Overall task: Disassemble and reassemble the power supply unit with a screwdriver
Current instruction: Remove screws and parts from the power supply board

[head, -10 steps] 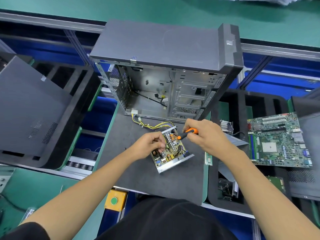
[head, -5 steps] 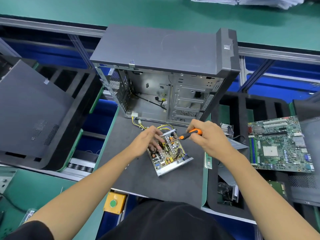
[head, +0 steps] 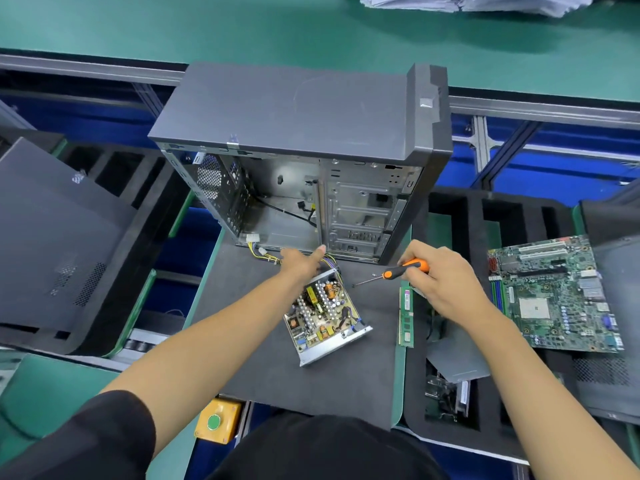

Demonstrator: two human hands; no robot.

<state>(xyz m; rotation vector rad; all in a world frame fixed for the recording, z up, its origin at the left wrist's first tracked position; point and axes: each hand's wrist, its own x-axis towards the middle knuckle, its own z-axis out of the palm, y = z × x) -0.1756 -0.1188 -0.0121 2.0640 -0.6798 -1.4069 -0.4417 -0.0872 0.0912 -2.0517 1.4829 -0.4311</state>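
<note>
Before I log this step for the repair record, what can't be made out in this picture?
- Head view: what the left hand touches by the wires; the hand covers it.
- Screws on the circuit board: too small to tell.
- Screwdriver handle end: wrapped in the right hand.
- Paper stack: cut off by the top edge.
- Computer case far side: hidden by its own top panel.

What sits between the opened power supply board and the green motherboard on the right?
In the head view, a green memory stick lies on the mat edge, and the right hand holding the orange-handled screwdriver hovers there.
</note>
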